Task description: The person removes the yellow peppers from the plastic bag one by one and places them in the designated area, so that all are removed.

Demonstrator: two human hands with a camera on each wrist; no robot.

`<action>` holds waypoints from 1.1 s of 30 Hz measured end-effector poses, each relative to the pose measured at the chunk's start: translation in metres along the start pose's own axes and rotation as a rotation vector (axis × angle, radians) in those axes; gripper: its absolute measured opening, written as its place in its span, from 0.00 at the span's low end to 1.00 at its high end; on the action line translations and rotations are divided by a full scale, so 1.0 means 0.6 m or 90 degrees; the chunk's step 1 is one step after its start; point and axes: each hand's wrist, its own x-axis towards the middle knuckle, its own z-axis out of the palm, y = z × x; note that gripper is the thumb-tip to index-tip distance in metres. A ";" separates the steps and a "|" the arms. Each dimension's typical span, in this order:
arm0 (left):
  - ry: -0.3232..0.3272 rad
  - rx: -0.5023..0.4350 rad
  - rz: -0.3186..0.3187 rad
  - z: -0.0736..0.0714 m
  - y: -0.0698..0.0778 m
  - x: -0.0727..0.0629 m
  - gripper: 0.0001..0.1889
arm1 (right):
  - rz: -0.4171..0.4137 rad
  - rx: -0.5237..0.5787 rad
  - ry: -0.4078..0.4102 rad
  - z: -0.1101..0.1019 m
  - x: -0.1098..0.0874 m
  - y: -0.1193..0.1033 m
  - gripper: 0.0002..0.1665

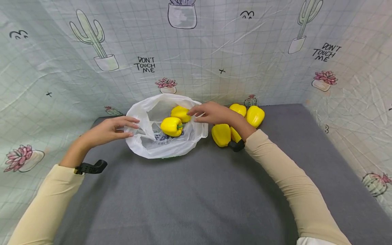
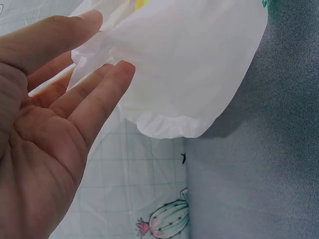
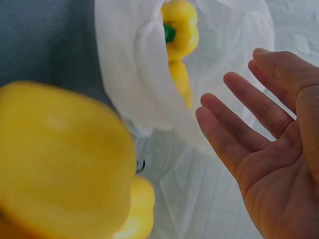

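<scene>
A white plastic bag (image 1: 162, 154) lies with its mouth spread wide. Inside it are two yellow bell peppers, the nearer bell pepper (image 1: 170, 126) showing a green stem and the other pepper (image 1: 180, 113) behind it. My left hand (image 1: 105, 132) is at the bag's left rim, thumb and fingers apart with the white film (image 2: 169, 64) by the fingertips. Over the bag's right rim reaches my right hand (image 1: 211, 113), its fingers extended and nothing held; the right wrist view shows its bare palm (image 3: 279, 164) beside the bag.
Several more yellow peppers (image 1: 221, 134) sit right of the bag, partly hidden under my right forearm. The grey table (image 1: 183, 197) ends at a cactus-printed cloth (image 1: 199, 61) at the back and sides. Each wrist wears a black camera mount (image 1: 92, 167).
</scene>
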 end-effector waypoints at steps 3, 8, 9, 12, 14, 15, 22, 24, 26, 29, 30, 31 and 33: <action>-0.002 -0.001 -0.002 0.000 0.001 0.001 0.19 | 0.002 -0.015 -0.022 0.001 0.039 -0.006 0.23; -0.003 0.004 0.000 0.004 0.002 0.002 0.18 | 0.015 -0.044 -0.040 0.003 0.102 -0.013 0.24; -0.002 0.005 0.003 0.004 0.002 0.003 0.18 | 0.017 -0.050 -0.042 0.004 0.114 -0.014 0.23; 0.003 0.003 0.010 0.007 0.000 0.003 0.17 | 0.016 -0.070 -0.046 0.004 0.147 -0.017 0.23; 0.006 0.000 0.018 0.008 -0.002 0.002 0.17 | 0.018 -0.096 -0.048 0.004 0.164 -0.019 0.22; 0.008 -0.002 0.021 0.009 -0.003 0.002 0.17 | 0.022 -0.109 -0.051 0.003 0.171 -0.020 0.22; 0.011 0.002 0.038 0.013 -0.003 0.003 0.17 | 0.109 -0.195 -0.082 -0.002 0.192 -0.014 0.27; 0.010 0.004 0.041 0.014 -0.002 0.003 0.17 | 0.127 -0.210 -0.093 -0.001 0.192 -0.010 0.29; 0.009 0.003 0.044 0.016 -0.002 0.003 0.17 | 0.139 -0.224 -0.103 0.001 0.190 -0.006 0.31; 0.009 0.001 0.049 0.018 0.000 0.004 0.16 | 0.153 -0.229 -0.118 0.005 0.189 0.001 0.35; 0.009 0.001 0.052 0.018 0.001 0.004 0.16 | 0.158 -0.225 -0.122 0.006 0.188 0.002 0.36; 0.010 0.002 0.055 0.019 0.001 0.005 0.16 | 0.163 -0.222 -0.128 0.006 0.187 0.003 0.37; 0.013 0.003 0.066 0.021 0.002 0.006 0.16 | 0.176 -0.220 -0.146 0.005 0.187 0.004 0.39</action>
